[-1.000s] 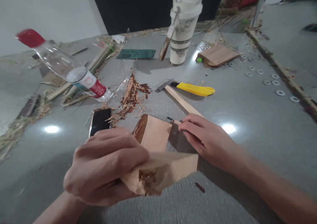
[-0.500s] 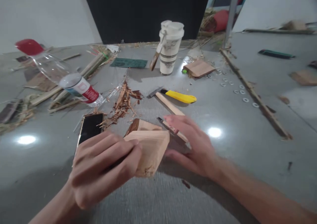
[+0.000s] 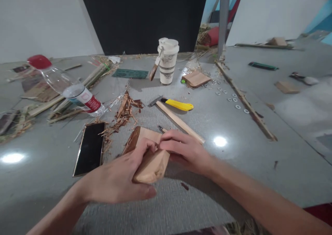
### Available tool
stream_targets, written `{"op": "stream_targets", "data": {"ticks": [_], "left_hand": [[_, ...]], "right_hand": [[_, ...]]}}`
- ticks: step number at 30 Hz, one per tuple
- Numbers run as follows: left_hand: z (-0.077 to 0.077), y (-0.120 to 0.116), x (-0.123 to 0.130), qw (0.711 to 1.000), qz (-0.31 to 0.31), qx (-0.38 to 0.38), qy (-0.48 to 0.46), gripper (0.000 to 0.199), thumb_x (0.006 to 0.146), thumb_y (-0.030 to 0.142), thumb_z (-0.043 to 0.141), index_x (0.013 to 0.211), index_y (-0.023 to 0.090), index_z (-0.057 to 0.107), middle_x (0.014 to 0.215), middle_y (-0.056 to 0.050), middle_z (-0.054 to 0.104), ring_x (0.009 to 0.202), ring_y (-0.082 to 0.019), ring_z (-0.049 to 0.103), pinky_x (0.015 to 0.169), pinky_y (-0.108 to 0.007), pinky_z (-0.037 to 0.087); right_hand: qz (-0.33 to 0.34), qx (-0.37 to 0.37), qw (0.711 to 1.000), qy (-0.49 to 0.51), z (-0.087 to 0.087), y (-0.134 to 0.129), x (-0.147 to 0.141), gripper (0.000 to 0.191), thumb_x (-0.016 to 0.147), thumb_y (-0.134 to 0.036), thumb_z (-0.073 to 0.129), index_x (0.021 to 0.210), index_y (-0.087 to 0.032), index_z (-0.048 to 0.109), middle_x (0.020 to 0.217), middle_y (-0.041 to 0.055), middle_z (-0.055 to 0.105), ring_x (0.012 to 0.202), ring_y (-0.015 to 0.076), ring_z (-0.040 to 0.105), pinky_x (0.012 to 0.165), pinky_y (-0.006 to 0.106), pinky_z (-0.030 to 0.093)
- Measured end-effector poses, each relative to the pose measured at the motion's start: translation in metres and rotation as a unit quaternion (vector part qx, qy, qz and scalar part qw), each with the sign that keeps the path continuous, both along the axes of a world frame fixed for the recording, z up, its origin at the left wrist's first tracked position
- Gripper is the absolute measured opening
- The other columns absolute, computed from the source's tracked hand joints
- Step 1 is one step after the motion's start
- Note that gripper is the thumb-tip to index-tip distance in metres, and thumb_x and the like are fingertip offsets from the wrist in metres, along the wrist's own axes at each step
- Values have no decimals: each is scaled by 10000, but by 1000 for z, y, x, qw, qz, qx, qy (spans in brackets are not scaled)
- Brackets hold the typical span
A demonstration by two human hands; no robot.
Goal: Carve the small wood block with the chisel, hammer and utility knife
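A pale wood block point(image 3: 151, 169) with a chipped front corner is gripped in my left hand point(image 3: 121, 178), thumb at the near side and fingers over the top. My right hand point(image 3: 188, 152) has its fingers bent onto the block's far right edge; its thumb is hidden. Just behind lies a second wood piece point(image 3: 145, 136) with dark bark on its left edge. A slim carving tool point(image 3: 162, 128) is mostly covered by my right fingers. Beyond them lie a hammer point(image 3: 178, 120) with a wooden handle and a yellow utility knife point(image 3: 178, 105).
A phone point(image 3: 89, 148) and reddish wood shavings point(image 3: 126, 110) lie to the left. A red-capped bottle point(image 3: 77, 93) leans there. Farther back stand a white cup point(image 3: 167, 63) with a brush point(image 3: 155, 69) at its side, a wood piece point(image 3: 195, 79), several washers point(image 3: 238, 107) and a long strip point(image 3: 246, 101).
My right hand, open and apart before, has closed in on the block. My left hand has turned, and the block with it, now tilted differently. The view has shifted right.
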State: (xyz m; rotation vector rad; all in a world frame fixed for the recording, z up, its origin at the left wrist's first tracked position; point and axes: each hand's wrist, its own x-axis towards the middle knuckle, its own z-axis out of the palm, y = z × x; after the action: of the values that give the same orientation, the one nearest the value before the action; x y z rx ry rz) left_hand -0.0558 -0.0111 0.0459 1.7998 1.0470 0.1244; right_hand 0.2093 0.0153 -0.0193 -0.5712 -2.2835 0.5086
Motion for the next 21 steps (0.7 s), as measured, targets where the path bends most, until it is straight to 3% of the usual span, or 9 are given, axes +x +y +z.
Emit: {"op": "stream_targets", "data": {"ticks": [2,5,7,9,11,13,16,18,21], "left_hand": [[-11,2,-5,987,2,-97,-131,747,822,470,798,1450,268,448,1346,-110,648,1182,-292,682,980,-410,585],[-33,-1,-4,914,97,-225,-322,735,906,580,718,1518,260,467,1324,-129,681,1213,-297,676,994,-422,571],[-43,-3,3,899,142,-216,-353,723,888,545,762,1498,241,522,1335,-144,689,1175,-286,677,926,-386,575],[-43,-4,9,899,156,-185,-364,738,873,486,785,1522,245,529,1402,-150,686,1208,-288,673,952,-384,568],[-35,-2,13,907,164,-136,-363,757,882,438,755,1573,261,500,1476,-141,677,1303,-306,656,1049,-417,547],[-21,1,13,935,179,-41,-304,723,896,373,704,1587,274,513,1505,-113,681,1352,-311,644,1106,-433,525],[3,4,10,970,169,147,-94,516,923,219,614,1425,302,699,1388,-40,763,1202,-249,719,1040,-365,541],[14,1,6,968,115,224,5,474,939,149,546,1327,320,758,1238,-10,822,1058,-204,766,908,-300,554],[21,-8,2,925,54,346,145,348,985,187,499,1192,280,762,908,-11,820,754,-201,758,614,-283,457]], "right_hand": [[-47,22,999,-9,1,7,3,246,1108,-455,608,1207,-239,673,1167,91,752,1071,216,717,899,355,622],[-168,41,984,-38,4,35,19,293,1127,-424,538,1306,-228,661,1218,135,740,1130,288,707,978,477,608],[-254,41,963,-76,4,63,34,322,1156,-292,423,1364,-221,657,1316,163,703,1177,297,696,1019,502,589],[-290,39,946,-138,1,91,45,287,1123,-321,563,1373,-233,674,1421,153,669,1266,302,669,1078,519,573],[-292,33,934,-202,-4,113,50,349,1077,-384,684,1385,-220,677,1432,125,675,1220,282,695,1028,514,611],[-286,31,924,-252,-8,125,50,382,1058,-401,719,1385,-208,678,1418,115,686,1183,271,713,993,501,630],[-291,34,910,-293,-11,124,49,371,1061,-394,715,1379,-205,681,1408,115,690,1177,269,717,991,496,631],[-302,33,903,-303,-8,115,52,352,1061,-389,715,1355,-197,686,1371,107,702,1159,264,719,988,494,626],[-313,22,900,-301,1,92,61,205,1095,-257,602,1252,-147,674,1242,132,736,1086,276,725,951,480,590]]}}
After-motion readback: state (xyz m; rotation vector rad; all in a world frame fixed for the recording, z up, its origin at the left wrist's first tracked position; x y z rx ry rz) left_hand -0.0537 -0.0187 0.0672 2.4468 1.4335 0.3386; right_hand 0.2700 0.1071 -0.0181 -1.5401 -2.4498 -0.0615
